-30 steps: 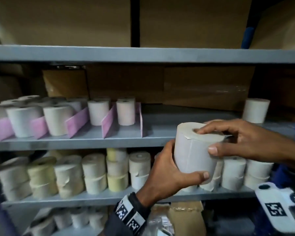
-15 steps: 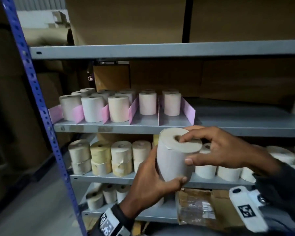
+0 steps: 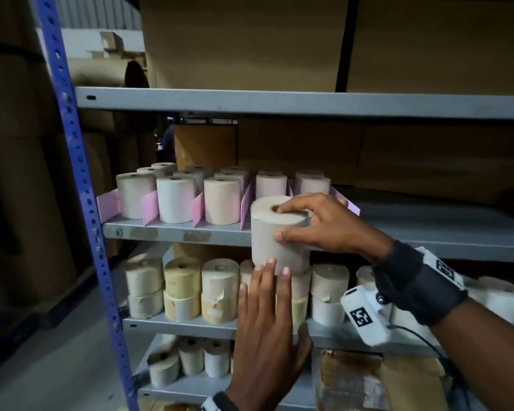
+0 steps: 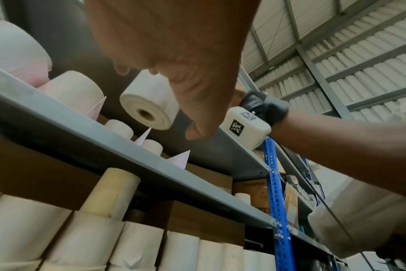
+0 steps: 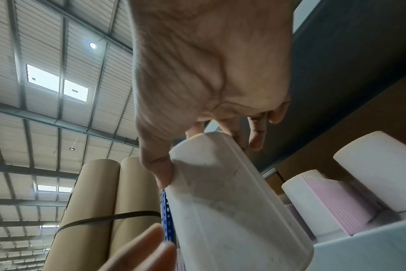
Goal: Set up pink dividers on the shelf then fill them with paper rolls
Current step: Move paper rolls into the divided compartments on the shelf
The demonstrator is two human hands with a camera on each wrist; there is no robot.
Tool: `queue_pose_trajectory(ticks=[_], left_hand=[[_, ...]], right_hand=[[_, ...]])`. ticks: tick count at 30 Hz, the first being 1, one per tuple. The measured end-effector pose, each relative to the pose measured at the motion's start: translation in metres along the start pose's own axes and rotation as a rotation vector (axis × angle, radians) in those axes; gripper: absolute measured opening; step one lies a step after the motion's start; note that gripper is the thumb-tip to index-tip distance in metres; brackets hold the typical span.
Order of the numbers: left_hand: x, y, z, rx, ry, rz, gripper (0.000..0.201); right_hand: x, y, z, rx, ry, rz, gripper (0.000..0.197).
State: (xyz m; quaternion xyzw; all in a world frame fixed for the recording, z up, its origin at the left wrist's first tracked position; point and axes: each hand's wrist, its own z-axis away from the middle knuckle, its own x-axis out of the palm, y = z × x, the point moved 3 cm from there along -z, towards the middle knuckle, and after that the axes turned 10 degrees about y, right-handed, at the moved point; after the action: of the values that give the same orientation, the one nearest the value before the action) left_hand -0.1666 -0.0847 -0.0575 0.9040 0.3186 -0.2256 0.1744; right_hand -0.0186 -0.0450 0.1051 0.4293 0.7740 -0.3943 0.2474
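Note:
My right hand (image 3: 315, 223) grips a beige paper roll (image 3: 276, 235) upright from above, thumb on its side and fingers over its top, just in front of the grey shelf (image 3: 428, 232). In the right wrist view the thumb presses the roll (image 5: 232, 201). My left hand (image 3: 267, 315) is flat below it, straight fingertips at the roll's lower edge. From the left wrist view the roll (image 4: 148, 108) hangs above the shelf edge. Pink dividers (image 3: 245, 209) stand on the shelf with several paper rolls (image 3: 175, 198) between them.
A blue upright post (image 3: 80, 185) bounds the rack on the left. Lower shelves hold several stacked rolls (image 3: 181, 289). Brown cardboard boxes (image 3: 309, 149) fill the back and the top shelf. The shelf to the right of the dividers is bare grey metal.
The roll has risen to the divider shelf's front edge. My left hand has let go of its side and now lies flat beneath it. The view swung left.

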Motion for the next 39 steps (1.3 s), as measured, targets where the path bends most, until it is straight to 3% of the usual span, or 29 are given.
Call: queue_pose_trajectory(ticks=[3, 6, 17, 21, 27, 39], left_hand=[[0.016, -0.011, -0.011, -0.024, -0.086, -0.086, 0.093], [0.031, -0.024, -0.022, -0.060, -0.150, -0.124, 0.096], [0.076, -0.053, -0.052, -0.080, -0.159, -0.179, 0.100], [0.091, -0.064, -0.067, -0.070, -0.166, -0.195, 0.099], [0.118, -0.082, -0.080, -0.059, -0.235, -0.189, 0.099], [0.127, -0.086, -0.077, -0.039, -0.149, -0.124, 0.102]], right_hand=[[0.008, 0.008, -0.021, 0.013, 0.018, 0.032, 0.057], [0.018, 0.014, -0.040, 0.061, -0.024, -0.012, 0.073], [0.037, 0.048, -0.087, 0.087, -0.079, 0.067, 0.081], [0.037, 0.050, -0.111, 0.002, -0.125, 0.302, 0.056], [0.041, 0.061, -0.138, 0.027, -0.250, 0.456, 0.041], [0.046, 0.076, -0.158, 0.080, -0.377, 0.364, 0.045]])
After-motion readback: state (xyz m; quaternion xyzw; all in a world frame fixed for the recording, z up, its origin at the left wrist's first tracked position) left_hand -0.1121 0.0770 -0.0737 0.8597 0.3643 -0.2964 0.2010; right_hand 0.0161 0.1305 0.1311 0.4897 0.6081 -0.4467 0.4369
